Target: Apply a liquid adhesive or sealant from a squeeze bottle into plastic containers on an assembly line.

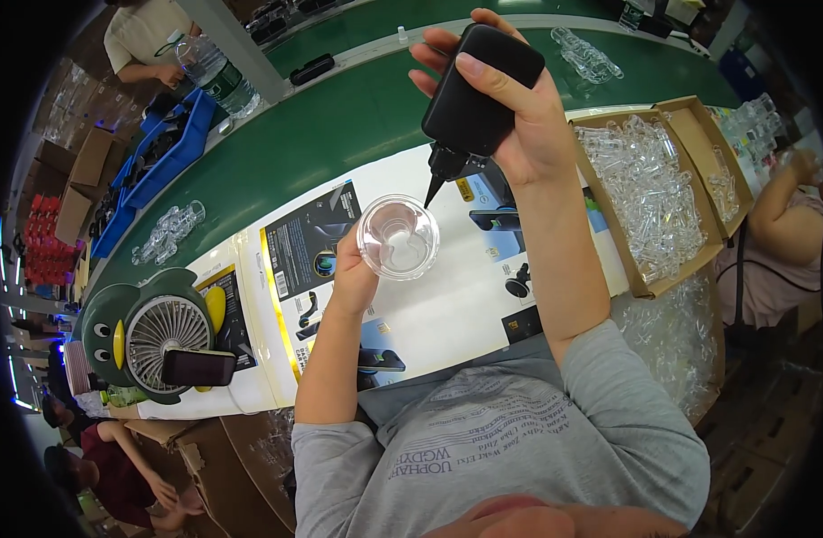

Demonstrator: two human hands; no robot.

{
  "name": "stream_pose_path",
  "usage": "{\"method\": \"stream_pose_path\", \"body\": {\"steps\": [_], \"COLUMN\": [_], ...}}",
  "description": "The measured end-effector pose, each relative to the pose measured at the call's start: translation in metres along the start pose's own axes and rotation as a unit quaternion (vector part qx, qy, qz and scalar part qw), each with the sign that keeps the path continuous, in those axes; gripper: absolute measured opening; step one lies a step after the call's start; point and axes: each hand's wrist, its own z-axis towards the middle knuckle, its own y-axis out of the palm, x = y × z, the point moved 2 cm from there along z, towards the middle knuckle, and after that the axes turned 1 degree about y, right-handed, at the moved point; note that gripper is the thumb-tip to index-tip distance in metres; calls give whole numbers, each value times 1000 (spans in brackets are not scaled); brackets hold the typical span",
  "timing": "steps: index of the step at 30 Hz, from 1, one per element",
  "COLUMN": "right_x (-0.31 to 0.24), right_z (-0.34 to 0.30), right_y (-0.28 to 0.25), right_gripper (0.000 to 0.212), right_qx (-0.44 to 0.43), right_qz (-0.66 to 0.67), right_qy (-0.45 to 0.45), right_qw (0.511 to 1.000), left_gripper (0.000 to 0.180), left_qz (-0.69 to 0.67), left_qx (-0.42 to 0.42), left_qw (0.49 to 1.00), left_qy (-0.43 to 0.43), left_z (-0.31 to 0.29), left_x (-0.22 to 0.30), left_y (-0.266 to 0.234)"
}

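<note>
My left hand [351, 276] is closed around the side of a clear round plastic cup-like piece [399, 238], held above the printed cardboard sheet [429, 336]. Its round opening faces up, and a curved shape shows inside. My right hand [535, 117] grips a black squeeze bottle [483, 90], thumb across its face and some fingers sticking out behind. The bottle is tilted nozzle down. Its thin black nozzle [439, 172] points at the upper right rim of the clear piece; whether the tip touches it I cannot tell.
To the right stands a cardboard box [649, 291] full of clear plastic parts. A green penguin-shaped fan [165, 336] with a phone [199, 368] before it is at left. More clear parts [171, 231] lie on the green belt [339, 117], near blue trays [169, 161]. Other people sit around.
</note>
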Motion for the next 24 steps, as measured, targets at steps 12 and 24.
{"method": "stream_pose_path", "body": {"steps": [12, 24], "right_x": [0, 16], "right_z": [0, 2], "right_y": [0, -8], "right_gripper": [39, 42], "right_qx": [4, -29], "right_qz": [-9, -15], "right_qy": [21, 49], "right_qw": [1000, 998], "left_gripper": [46, 46], "left_qz": [36, 44], "left_qx": [-72, -153], "left_qw": [997, 987], "left_qy": [-18, -36], "left_z": [0, 0], "left_x": [13, 20], "left_y": [10, 20]}}
